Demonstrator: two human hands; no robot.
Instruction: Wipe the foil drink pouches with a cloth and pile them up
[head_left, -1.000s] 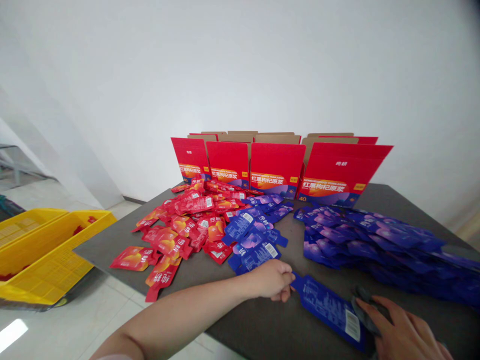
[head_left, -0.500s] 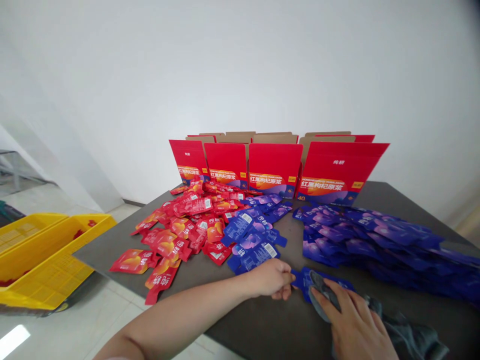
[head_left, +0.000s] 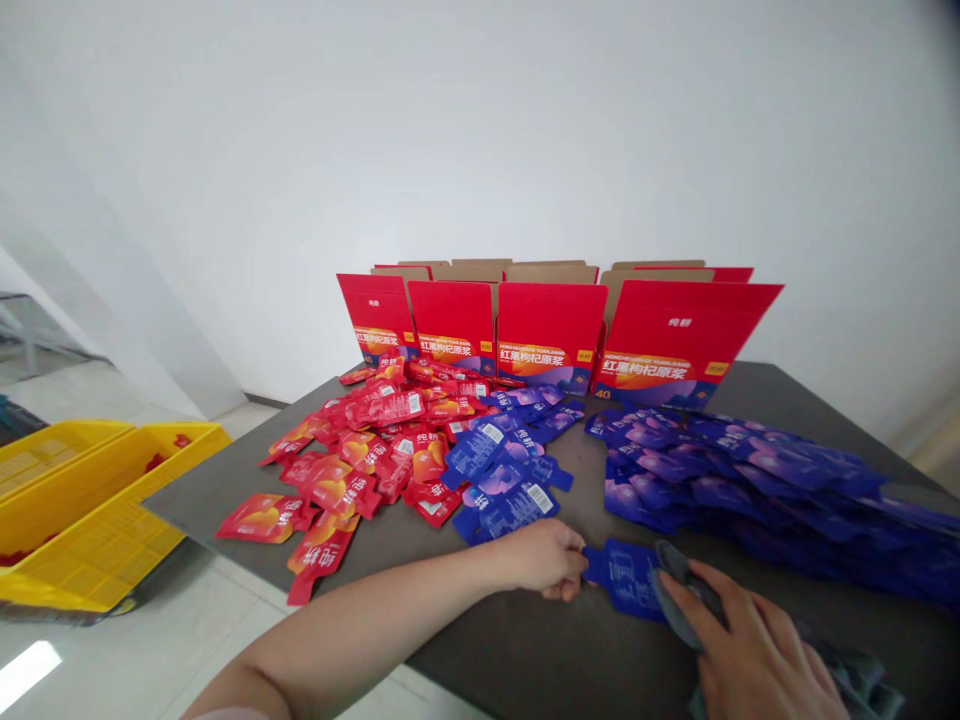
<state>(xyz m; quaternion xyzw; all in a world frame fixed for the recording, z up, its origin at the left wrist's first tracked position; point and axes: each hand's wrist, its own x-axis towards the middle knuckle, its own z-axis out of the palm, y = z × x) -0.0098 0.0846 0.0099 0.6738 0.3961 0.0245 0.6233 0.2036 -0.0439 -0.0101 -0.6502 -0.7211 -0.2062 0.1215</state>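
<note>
A blue pouch (head_left: 628, 578) lies flat on the dark table, its narrow neck pinched by the fingers of my left hand (head_left: 553, 562). My right hand (head_left: 757, 640) grips a grey-green cloth (head_left: 681, 605) and presses it on the pouch's right end, which it covers. Loose blue pouches (head_left: 517, 510) lie just beyond my left hand, some with barcodes facing up. To the right, a heap of overlapping blue pouches (head_left: 720, 480) spreads along the table. Red pouches (head_left: 352, 480) are piled at the left.
Open red cartons (head_left: 551, 320) stand in rows at the back of the table (head_left: 480, 640), near the white wall. Yellow crates (head_left: 97, 550) with some red items inside sit lower, at the left, beyond the table's edge.
My right hand and the cloth have slid right along the blue pouch, uncovering more of its printed face. My left hand keeps its pinch on the neck.
</note>
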